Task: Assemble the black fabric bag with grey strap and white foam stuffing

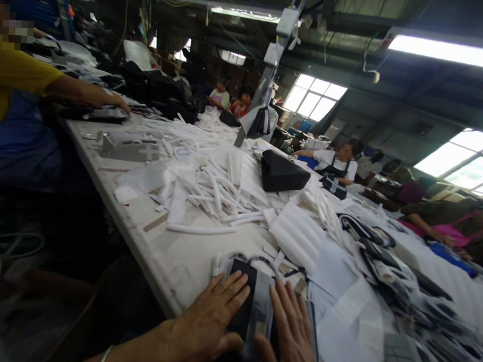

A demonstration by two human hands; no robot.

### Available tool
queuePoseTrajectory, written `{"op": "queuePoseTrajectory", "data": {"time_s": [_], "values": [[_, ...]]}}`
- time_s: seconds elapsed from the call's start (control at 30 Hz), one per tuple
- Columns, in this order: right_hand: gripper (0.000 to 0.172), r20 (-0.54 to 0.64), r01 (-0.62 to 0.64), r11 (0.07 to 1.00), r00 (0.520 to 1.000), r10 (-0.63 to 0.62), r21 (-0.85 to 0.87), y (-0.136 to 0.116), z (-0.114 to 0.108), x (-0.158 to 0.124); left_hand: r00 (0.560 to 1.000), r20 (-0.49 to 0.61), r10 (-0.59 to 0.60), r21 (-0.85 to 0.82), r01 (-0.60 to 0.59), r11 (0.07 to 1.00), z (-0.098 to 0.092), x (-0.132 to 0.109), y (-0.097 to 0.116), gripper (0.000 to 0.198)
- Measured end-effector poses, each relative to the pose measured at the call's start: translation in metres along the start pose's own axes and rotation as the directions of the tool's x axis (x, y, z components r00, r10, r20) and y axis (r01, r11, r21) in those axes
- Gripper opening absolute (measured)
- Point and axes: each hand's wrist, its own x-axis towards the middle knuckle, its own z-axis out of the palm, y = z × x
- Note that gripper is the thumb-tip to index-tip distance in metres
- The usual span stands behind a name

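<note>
My left hand (210,322) lies flat, fingers stretched out, on a black and grey fabric piece (245,305) at the near edge of the white worktable (189,256). Beside it my right hand (292,335) also rests flat on the same piece, fingers spread. The two hands sit close together, thumbs almost touching over the grey strip in the middle. Neither hand grips anything.
Several white foam strips (212,193) lie heaped mid-table, beside white padded pieces (297,232) and a black folded piece (282,172). Black and white cut parts (386,264) cover the right side. A person in yellow (12,82) works at the left; others sit farther back.
</note>
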Motion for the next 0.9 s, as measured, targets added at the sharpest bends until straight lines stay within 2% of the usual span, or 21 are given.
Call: {"op": "queuePoseTrajectory", "data": {"time_s": [0.07,0.13,0.2,0.27,0.33,0.4,0.43,0.6,0.73,0.9], "values": [[0.079,0.041,0.144,0.985,0.989,-0.141,-0.098,-0.003,0.017,-0.001,0.999,0.036,0.007,-0.04,-0.005,0.999,-0.002,-0.001,0.0,0.07],[0.082,0.058,0.194,0.97,0.981,-0.188,-0.149,0.001,0.03,-0.007,0.999,0.025,0.042,-0.109,-0.039,0.993,-0.01,0.0,-0.005,0.059],[0.084,0.071,0.209,0.964,0.977,-0.2,-0.166,0.006,0.037,-0.014,0.998,-0.054,0.018,-0.188,-0.028,0.982,-0.019,0.006,-0.015,0.045],[0.084,0.072,0.202,0.966,0.979,-0.192,-0.162,0.008,0.039,-0.018,0.977,-0.182,-0.114,-0.274,0.061,0.96,-0.025,0.02,-0.033,0.035],[0.079,0.06,0.151,0.979,0.988,-0.144,-0.139,0.006,0.04,-0.021,0.928,-0.225,-0.296,-0.361,0.203,0.91,-0.027,0.039,-0.054,0.033],[0.074,0.041,0.071,0.993,0.997,-0.068,-0.098,0.001,0.042,-0.022,0.906,-0.09,-0.414,-0.395,0.349,0.85,-0.025,0.061,-0.076,0.032],[0.072,0.032,0.036,0.997,0.999,-0.033,-0.074,-0.001,0.043,-0.023,0.906,-0.038,-0.422,-0.404,0.372,0.836,-0.023,0.072,-0.086,0.031],[0.069,0.018,-0.018,1.0,1.0,0.018,-0.005,-0.004,0.047,-0.028,0.931,0.17,-0.324,-0.482,0.365,0.796,-0.015,0.112,-0.113,0.015],[0.069,-0.011,-0.036,0.999,0.999,0.036,0.015,-0.002,0.044,-0.031,0.926,0.267,-0.267,-0.586,0.376,0.718,-0.012,0.118,-0.118,0.023],[0.063,-0.013,-0.018,0.998,1.0,0.019,0.067,0.0,0.039,-0.034,0.925,0.257,-0.279,-0.751,0.373,0.544,-0.019,0.105,-0.114,0.037]]}}
